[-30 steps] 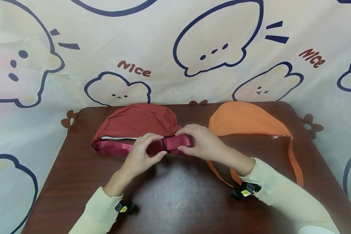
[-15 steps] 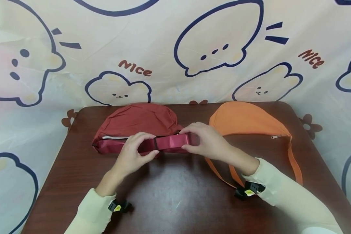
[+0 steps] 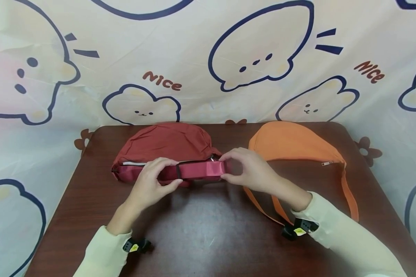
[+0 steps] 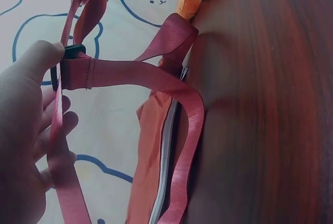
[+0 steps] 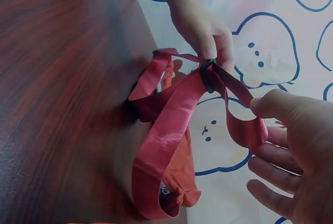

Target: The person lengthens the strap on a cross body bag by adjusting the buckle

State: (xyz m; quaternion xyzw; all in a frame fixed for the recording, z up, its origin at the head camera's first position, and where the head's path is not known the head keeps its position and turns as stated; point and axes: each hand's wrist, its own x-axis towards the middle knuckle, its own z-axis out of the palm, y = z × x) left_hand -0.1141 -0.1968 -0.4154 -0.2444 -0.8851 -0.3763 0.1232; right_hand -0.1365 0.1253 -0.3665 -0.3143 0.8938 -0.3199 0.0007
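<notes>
A red waist bag [image 3: 170, 142] lies at the back left of the table, its white zipper facing the front. Its shiny crimson strap [image 3: 204, 169] is lifted in front of it. My left hand [image 3: 150, 184] pinches the black strap slider [image 4: 74, 52] between thumb and fingers. On the other side, my right hand [image 3: 251, 171] pinches the doubled end of the strap loop [image 5: 245, 133] that runs out of the slider. The rest of the strap hangs in loose curves below the slider in both wrist views.
An orange waist bag [image 3: 291, 142] lies at the back right, its strap [image 3: 348, 192] trailing toward the front and under my right forearm. The brown table [image 3: 208, 238] ends at a cloth backdrop [image 3: 194, 46] with cartoon prints.
My left hand has moved left with the slider, and my right hand slightly right. The strap loop between them is now longer and pulled straighter.
</notes>
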